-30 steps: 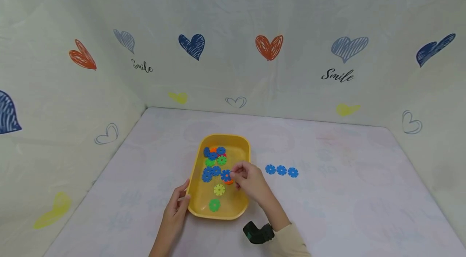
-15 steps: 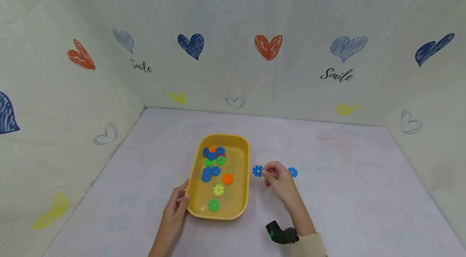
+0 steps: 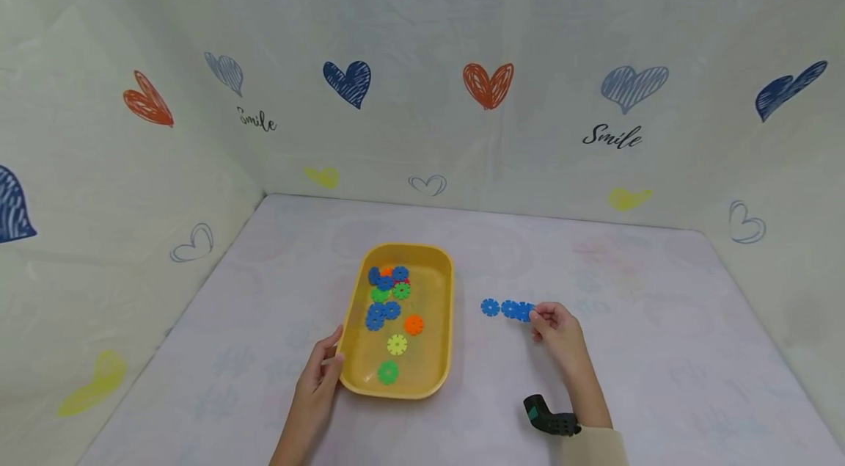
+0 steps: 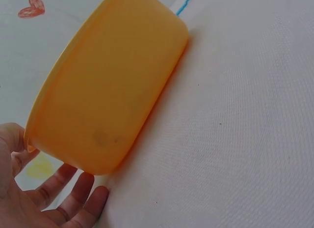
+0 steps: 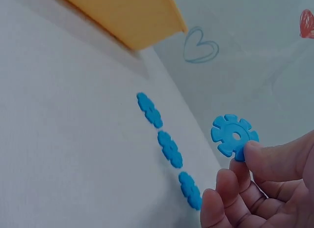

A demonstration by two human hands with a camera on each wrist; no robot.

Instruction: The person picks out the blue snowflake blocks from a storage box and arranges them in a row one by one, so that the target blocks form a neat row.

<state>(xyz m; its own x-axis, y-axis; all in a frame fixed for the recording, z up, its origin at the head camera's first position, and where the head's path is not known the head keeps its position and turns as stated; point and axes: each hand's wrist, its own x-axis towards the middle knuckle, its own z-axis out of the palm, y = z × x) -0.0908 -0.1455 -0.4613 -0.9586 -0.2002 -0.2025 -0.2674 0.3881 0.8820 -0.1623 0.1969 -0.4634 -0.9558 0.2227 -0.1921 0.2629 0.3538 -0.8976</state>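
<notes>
My right hand (image 3: 561, 334) pinches a blue notched plastic disc (image 5: 228, 135) by its edge between thumb and fingers. The held disc is raised above the table, near the right end of a row of three similar blue discs (image 5: 170, 149). In the head view, the held disc and hand cover the rightmost one. At the left, my left hand (image 3: 317, 381) grips the rim of a yellow plastic tray (image 3: 436, 348), its other fingers near the outer wall. Inside the tray lie several notched discs: blue ones (image 3: 375, 316), an orange one (image 3: 414, 325), a yellow one (image 3: 397, 345) and green ones (image 3: 388, 372).
The pale table (image 3: 660, 348) meets a white backdrop (image 3: 422, 26) printed with hearts and the word Smile. A black wrist camera (image 3: 551, 418) sits on my right wrist, low over the table. The row of discs lies right of the tray.
My right hand has lifted a blue disc out of the tray and carried it rightward over the row, uncovering the orange disc. The left hand has stayed at the tray.
</notes>
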